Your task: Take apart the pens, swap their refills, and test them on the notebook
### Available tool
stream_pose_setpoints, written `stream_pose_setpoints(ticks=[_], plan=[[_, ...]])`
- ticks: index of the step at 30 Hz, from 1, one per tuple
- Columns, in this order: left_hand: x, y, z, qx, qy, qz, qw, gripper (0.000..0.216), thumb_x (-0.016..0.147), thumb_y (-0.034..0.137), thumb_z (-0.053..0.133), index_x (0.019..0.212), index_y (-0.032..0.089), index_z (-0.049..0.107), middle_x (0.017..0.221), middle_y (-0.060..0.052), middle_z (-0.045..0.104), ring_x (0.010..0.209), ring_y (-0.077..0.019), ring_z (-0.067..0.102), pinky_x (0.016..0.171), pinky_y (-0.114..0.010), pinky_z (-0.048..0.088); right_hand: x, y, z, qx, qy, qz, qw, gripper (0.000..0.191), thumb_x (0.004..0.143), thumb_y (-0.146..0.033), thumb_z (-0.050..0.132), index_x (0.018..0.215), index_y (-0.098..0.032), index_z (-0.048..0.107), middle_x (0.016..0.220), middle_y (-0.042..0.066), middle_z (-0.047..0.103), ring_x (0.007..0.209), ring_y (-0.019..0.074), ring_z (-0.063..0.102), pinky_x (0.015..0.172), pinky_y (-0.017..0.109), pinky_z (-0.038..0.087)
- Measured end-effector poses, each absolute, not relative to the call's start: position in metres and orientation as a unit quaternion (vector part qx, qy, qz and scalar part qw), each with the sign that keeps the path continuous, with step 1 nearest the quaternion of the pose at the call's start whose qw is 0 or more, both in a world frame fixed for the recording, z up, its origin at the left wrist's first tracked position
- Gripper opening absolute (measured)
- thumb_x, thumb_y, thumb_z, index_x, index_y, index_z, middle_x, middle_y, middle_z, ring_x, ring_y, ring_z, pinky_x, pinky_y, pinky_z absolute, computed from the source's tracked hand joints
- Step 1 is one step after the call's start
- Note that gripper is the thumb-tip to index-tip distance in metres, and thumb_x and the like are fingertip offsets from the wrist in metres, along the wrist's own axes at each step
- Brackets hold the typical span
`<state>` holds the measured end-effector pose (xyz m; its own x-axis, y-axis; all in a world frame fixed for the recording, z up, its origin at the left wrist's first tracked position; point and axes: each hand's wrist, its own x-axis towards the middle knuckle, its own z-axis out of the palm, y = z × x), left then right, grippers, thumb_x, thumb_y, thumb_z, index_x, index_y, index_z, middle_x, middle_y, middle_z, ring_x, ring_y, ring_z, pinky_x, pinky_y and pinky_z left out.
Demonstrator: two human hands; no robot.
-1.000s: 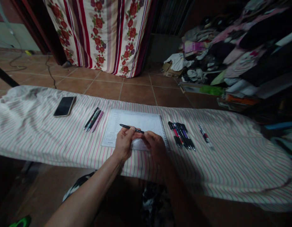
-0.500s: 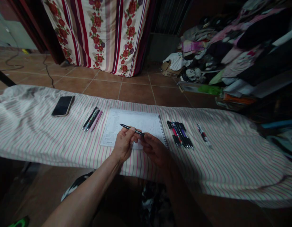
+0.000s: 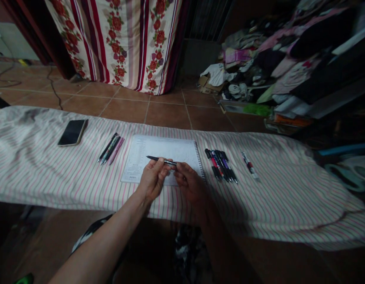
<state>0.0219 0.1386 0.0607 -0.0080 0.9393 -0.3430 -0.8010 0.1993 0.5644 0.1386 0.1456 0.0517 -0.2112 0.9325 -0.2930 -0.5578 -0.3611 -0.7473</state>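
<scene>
A dark pen (image 3: pixel 153 158) is held nearly level above a spiral notebook (image 3: pixel 170 148), its tip pointing left. My left hand (image 3: pixel 153 177) is closed, pinching the pen around its middle between thumb and fingers. At the pen's right end, the fingers of my right hand (image 3: pixel 190 181) are closed on it too. The notebook lies flat, with its spiral binding on the right and printed text on its left part. Both hands cover part of its lower edge.
A striped cloth (image 3: pixel 82 177) covers the long surface. Left of the notebook lie several pens (image 3: pixel 110 149) and a phone (image 3: pixel 72 133). To the right are a cluster of pens (image 3: pixel 220 165) and one separate pen (image 3: pixel 249 165). Piled clothes (image 3: pixel 259 59) fill the back right.
My right hand has shifted slightly up along the pen's right end, and the pen lies more level. The whole view has moved a little, so everything appears farther left.
</scene>
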Motion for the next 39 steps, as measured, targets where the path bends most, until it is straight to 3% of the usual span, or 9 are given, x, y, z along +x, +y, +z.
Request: stream_pose_setpoints(ticks=[5,10,14,16,18,21,23,26,39], plan=[[0.022,0.14,0.064,0.092,0.337,0.617,0.705,0.009,0.077,0.015,0.063,0.072,0.009,0.059,0.064,-0.004,0.064,0.052,-0.006,0.059,0.047,-0.012,0.045,0.138,0.147,0.05,-0.383,-0.251,0.724,0.516,0.023,0.058,-0.028,0.076,0.071,-0.015,0.062,0.071,0.0,0.062,0.046,0.0016,0.035,0.034,0.015,0.019],[0.019,0.14,0.06,0.154,0.39,0.576,0.702,0.026,0.074,0.033,0.066,0.07,0.008,0.059,0.066,-0.009,0.066,0.051,-0.0084,0.059,0.041,-0.014,0.039,0.142,0.151,0.048,-0.393,-0.269,0.71,0.519,0.027,0.058,-0.033,0.077,0.066,-0.017,0.057,0.069,-0.001,0.061,0.044,0.0015,0.033,0.034,0.016,0.018],[0.014,0.128,0.055,0.326,0.481,0.518,0.628,0.037,0.074,0.048,0.06,0.064,0.012,0.058,0.054,-0.004,0.06,0.037,-0.0075,0.047,0.033,-0.017,0.028,0.148,0.155,0.045,-0.399,-0.255,0.699,0.535,0.029,0.055,-0.032,0.079,0.067,-0.017,0.056,0.071,-0.001,0.061,0.044,0.0012,0.033,0.032,0.015,0.018],[0.009,0.122,0.056,0.468,0.528,0.516,0.486,0.032,0.077,0.045,0.058,0.064,0.016,0.06,0.051,-0.001,0.055,0.043,-0.0097,0.049,0.042,-0.02,0.037,0.151,0.156,0.044,-0.404,-0.256,0.693,0.539,0.028,0.056,-0.032,0.078,0.069,-0.017,0.057,0.073,0.0,0.061,0.045,0.0013,0.035,0.033,0.014,0.019],[0.002,0.12,0.058,0.615,0.524,0.502,0.308,0.02,0.076,0.038,0.059,0.075,0.019,0.067,0.073,-0.006,0.063,0.069,-0.0165,0.058,0.066,-0.028,0.046,0.152,0.155,0.044,-0.411,-0.269,0.694,0.527,0.027,0.059,-0.033,0.076,0.071,-0.018,0.058,0.074,0.0,0.062,0.046,0.0015,0.036,0.033,0.014,0.021],[-0.011,0.126,0.061,0.729,0.487,0.453,0.159,0.029,0.077,0.033,0.059,0.104,0.025,0.066,0.113,-0.01,0.059,0.107,-0.0261,0.051,0.092,-0.041,0.038,0.151,0.152,0.047,-0.423,-0.294,0.704,0.488,0.025,0.061,-0.034,0.075,0.071,-0.017,0.058,0.07,-0.001,0.062,0.045,0.002,0.036,0.035,0.016,0.022],[-0.017,0.132,0.06,0.775,0.453,0.408,0.165,0.038,0.078,0.032,0.058,0.115,0.027,0.059,0.116,-0.009,0.058,0.113,-0.0267,0.048,0.096,-0.041,0.035,0.149,0.15,0.05,-0.421,-0.31,0.718,0.459,0.027,0.059,-0.035,0.075,0.069,-0.016,0.058,0.066,0.0,0.062,0.044,0.0021,0.034,0.035,0.016,0.02],[-0.022,0.136,0.055,0.79,0.446,0.355,0.225,0.038,0.085,0.03,0.047,0.122,0.027,0.053,0.1,-0.007,0.063,0.093,-0.0204,0.057,0.081,-0.032,0.044,0.147,0.149,0.054,-0.415,-0.33,0.733,0.426,0.03,0.056,-0.035,0.077,0.068,-0.015,0.058,0.063,0.0,0.061,0.043,0.0018,0.032,0.035,0.017,0.015],[-0.015,0.128,0.051,0.679,0.437,0.444,0.389,0.027,0.081,0.024,0.053,0.105,0.025,0.066,0.08,-0.004,0.063,0.07,-0.0149,0.056,0.066,-0.025,0.044,0.144,0.148,0.051,-0.403,-0.307,0.77,0.387,0.041,0.05,-0.038,0.081,0.073,-0.015,0.057,0.057,-0.006,0.043,0.047,0.0027,0.031,0.036,0.014,0.011]])
